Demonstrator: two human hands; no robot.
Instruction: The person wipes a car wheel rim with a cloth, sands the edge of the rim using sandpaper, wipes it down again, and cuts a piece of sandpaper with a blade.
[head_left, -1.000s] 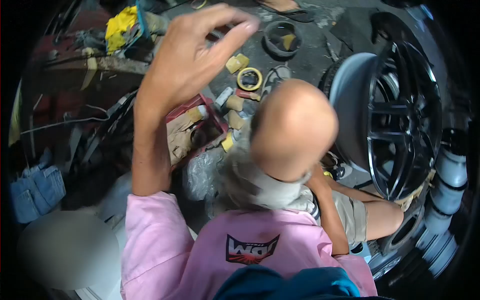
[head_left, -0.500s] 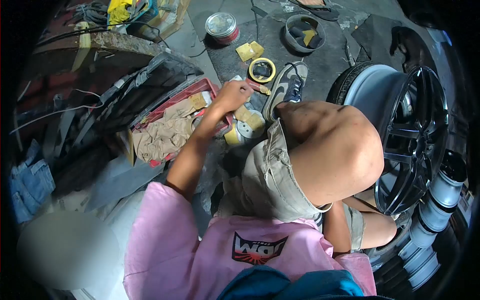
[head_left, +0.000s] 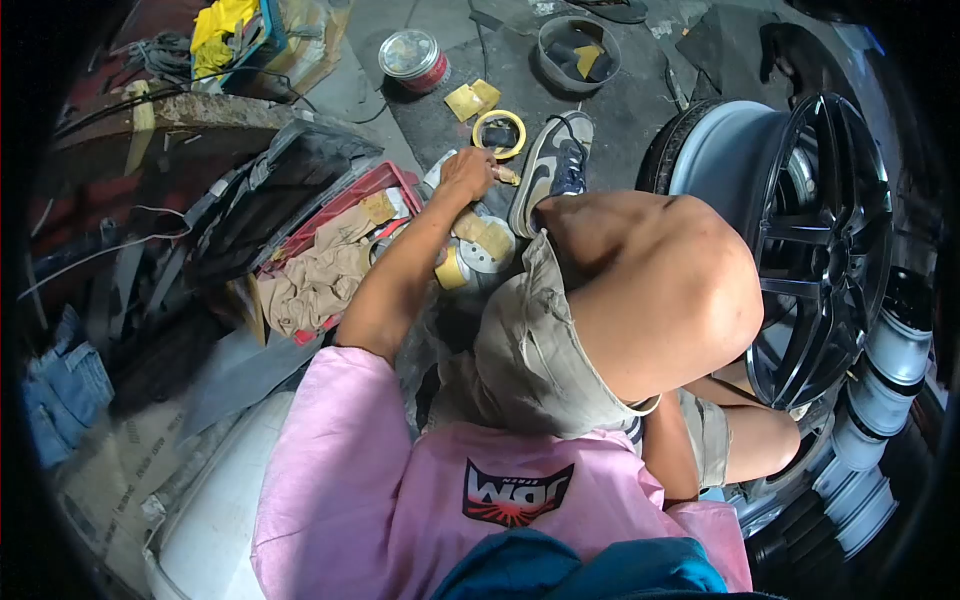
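My left hand (head_left: 468, 174) reaches to the floor with fingers curled over a small reddish tube with a yellowish end (head_left: 508, 176). Most of the tube is hidden under the fingers. Just beyond the hand lies a roll of yellow tape (head_left: 498, 134) with dark pieces inside its ring. Close below my wrist are a grey disc with holes (head_left: 498, 255), a yellowish folded pad (head_left: 484, 234) on it, and another yellow-edged roll (head_left: 452, 268). My right forearm (head_left: 672, 455) passes behind my raised knee, which hides the right hand.
A red crate (head_left: 388, 178) with a beige cloth (head_left: 318, 272) stands left of my arm. Ahead are a lidded can (head_left: 413, 62), yellowish pads (head_left: 472, 99) and a round tub (head_left: 580, 52). A black wheel rim (head_left: 822, 250) and tyre (head_left: 665, 150) stand at right.
My left hand has moved forward and right over the reddish tube, covering more of it. The tube keeps its place beside the tape roll. The whole view has shifted slightly.
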